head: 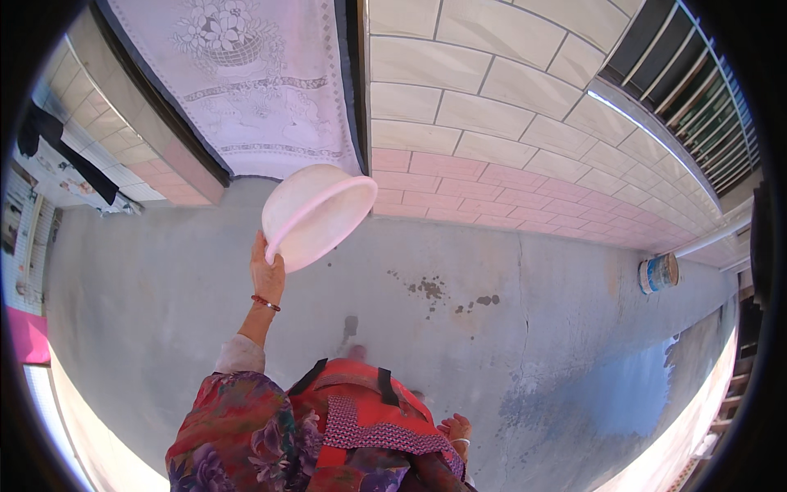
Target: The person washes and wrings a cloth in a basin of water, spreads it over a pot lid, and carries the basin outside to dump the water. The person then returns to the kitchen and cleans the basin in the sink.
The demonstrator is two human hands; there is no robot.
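My left hand (268,270) grips the rim of a pale pink plastic basin (323,215), thumb on the rim and fingers behind the wall. The basin is tilted on its side, its mouth facing down and to the right, and the visible part of its inside holds nothing. My right hand (455,427) hangs low beside my red apron (363,393), fingers a little curled and apart, with nothing seen in it. A floral sleeve covers my left arm.
A white lace curtain (264,92) hangs in the doorway ahead. Right of it runs a tiled wall (479,135) with a barred window (688,92). A blue-and-white bucket (658,273) sits near a pipe. Water spots (429,288) and a large wet patch (621,393) mark the concrete floor.
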